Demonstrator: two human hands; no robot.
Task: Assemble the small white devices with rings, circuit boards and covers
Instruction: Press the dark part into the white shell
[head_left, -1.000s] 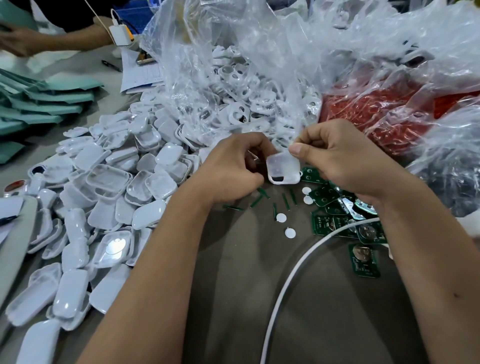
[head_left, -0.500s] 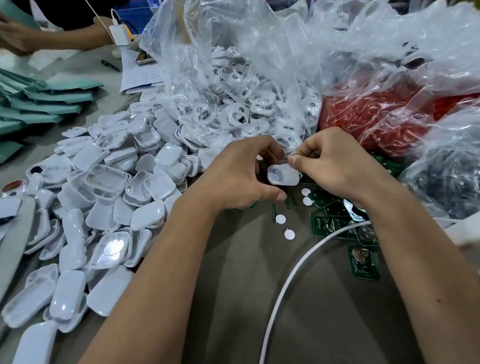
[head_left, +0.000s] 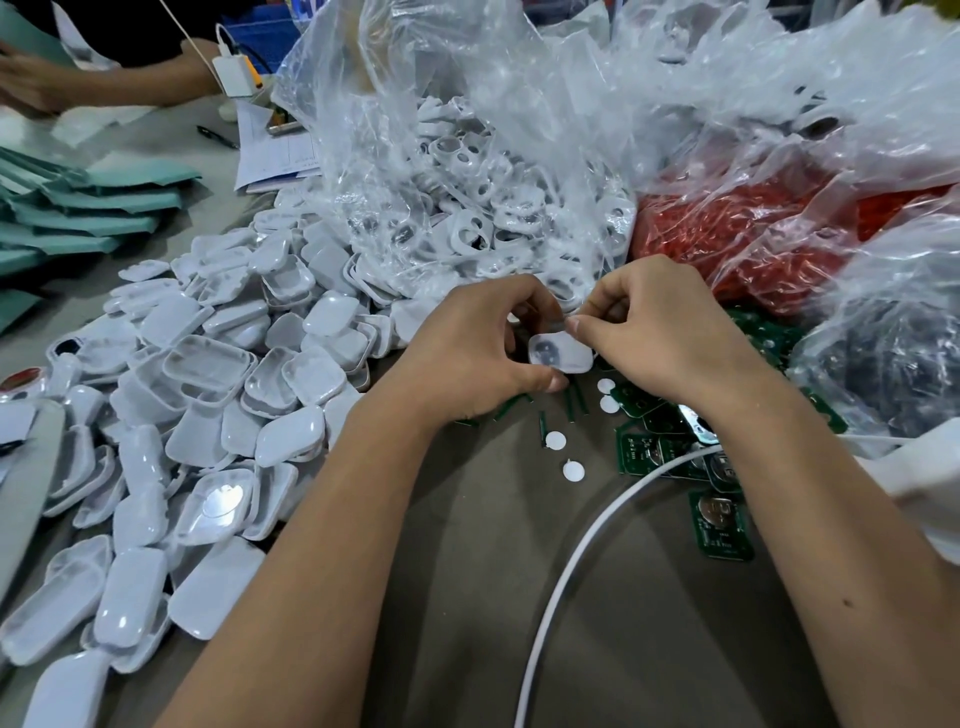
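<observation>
Head camera is looking down on my two hands meeting over the table — my left hand (head_left: 478, 348) and my right hand (head_left: 660, 338) are both pinching one small white rounded plastic device shell (head_left: 561, 353) between thumbs and curled fingers. To the left of my left hand, a heap of white plastic covers (head_left: 208, 405) is lying. Just below my right hand, green circuit boards with coin cells (head_left: 722, 525) are resting — small white round discs (head_left: 571, 470) are sitting beside them. Beyond my knuckles, a clear plastic bag of white ring parts (head_left: 467, 182) is slumping.
</observation>
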